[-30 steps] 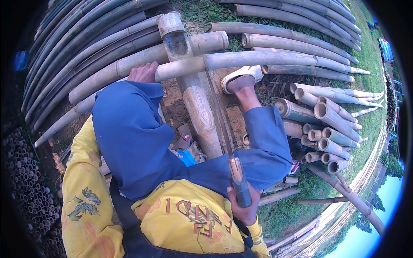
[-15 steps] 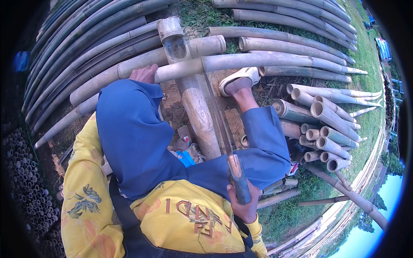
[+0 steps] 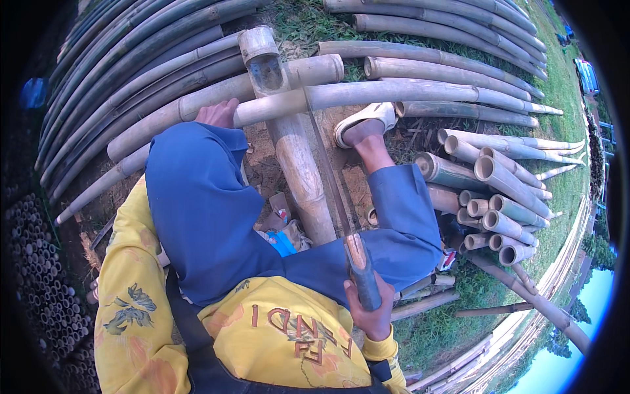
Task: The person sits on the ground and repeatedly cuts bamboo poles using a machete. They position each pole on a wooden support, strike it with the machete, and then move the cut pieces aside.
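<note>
- Dark handle of a saw [image 3: 363,269], inlaid with wood, sits closed in the person's right hand [image 3: 373,305], near the right thigh.
- From the handle, the long thin blade reaches away and slightly left, its tip passing the far edge of a bamboo pole [image 3: 394,94].
- The left hand [image 3: 218,113] is closed over that pole, left of the blade, beside the raised knee; its underside is hidden.
- I'd judge the sawing to be under way and unfinished: the pole looks joined on both sides of the blade, with no fresh piece hanging off. Depth of cut I can't tell.
- The pole is pale grey, smooth and long, narrowing rightward; a tan, blurred patch lies just left of the blade. It crosses over a thicker bamboo support [image 3: 302,171], notched at its far end.
- Farther out, open-ended bamboo tubes [image 3: 502,172] are stacked to the right, and long poles [image 3: 151,49] lie far left.
</note>
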The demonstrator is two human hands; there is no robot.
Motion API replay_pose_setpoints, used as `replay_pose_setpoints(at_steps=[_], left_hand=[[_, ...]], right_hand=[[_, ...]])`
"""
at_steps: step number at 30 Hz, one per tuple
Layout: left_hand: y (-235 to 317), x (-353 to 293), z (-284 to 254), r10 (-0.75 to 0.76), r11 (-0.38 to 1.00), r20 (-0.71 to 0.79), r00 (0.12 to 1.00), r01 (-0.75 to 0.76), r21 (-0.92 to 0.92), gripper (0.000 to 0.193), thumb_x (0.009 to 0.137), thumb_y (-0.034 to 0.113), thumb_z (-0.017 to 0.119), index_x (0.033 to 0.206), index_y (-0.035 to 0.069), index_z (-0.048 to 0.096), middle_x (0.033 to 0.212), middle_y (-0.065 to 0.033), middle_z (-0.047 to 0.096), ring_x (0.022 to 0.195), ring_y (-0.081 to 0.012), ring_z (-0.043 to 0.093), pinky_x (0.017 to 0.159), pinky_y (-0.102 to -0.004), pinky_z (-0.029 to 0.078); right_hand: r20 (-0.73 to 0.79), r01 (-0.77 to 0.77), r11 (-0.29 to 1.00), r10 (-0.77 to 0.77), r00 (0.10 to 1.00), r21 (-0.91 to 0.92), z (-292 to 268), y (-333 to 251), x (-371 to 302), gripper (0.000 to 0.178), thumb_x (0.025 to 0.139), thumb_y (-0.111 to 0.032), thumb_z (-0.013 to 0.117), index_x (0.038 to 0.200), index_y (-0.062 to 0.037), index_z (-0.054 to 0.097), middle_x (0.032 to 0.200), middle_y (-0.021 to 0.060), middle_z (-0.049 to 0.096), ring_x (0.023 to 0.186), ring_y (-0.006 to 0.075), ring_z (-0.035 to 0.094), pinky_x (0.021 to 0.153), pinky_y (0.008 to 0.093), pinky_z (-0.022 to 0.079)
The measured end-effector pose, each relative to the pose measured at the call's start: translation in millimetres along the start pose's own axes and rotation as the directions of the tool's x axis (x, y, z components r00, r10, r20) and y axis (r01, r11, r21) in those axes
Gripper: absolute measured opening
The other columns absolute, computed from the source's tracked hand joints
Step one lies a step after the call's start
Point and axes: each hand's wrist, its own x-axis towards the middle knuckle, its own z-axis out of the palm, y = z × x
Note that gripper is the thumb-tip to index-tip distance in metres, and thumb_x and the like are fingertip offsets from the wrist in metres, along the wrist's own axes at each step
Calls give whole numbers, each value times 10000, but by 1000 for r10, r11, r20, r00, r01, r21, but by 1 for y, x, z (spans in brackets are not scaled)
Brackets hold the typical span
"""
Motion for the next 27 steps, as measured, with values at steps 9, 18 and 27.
replay_pose_setpoints(at_steps=[9,18,27], left_hand=[[9,9,-4,-7,1000,22,1000,7,7,376,737,105,756,1093,73,640,1024,-210,734,960,-446,705,848,-543,533],[-9,-1,15,-19,1000,-20,1000,19,0,373,746,90,735,1106,75,638,1018,-203,730,962,-439,699,842,-546,524],[-21,3,22,6,1000,-34,999,-6,5,359,770,109,721,1118,76,636,999,-198,726,936,-438,703,822,-539,533]], right_hand=[[-56,228,974,-228,972,-4,88,20,189,117,857,-62,698,933,11,646,723,226,620,684,430,664,632,420,508],[10,137,990,-137,991,-44,24,10,43,222,852,1,733,1072,-4,700,744,176,650,626,261,677,644,336,522],[-62,172,982,-167,984,78,62,27,102,125,864,-35,737,961,10,673,699,151,619,612,236,634,642,357,513]])
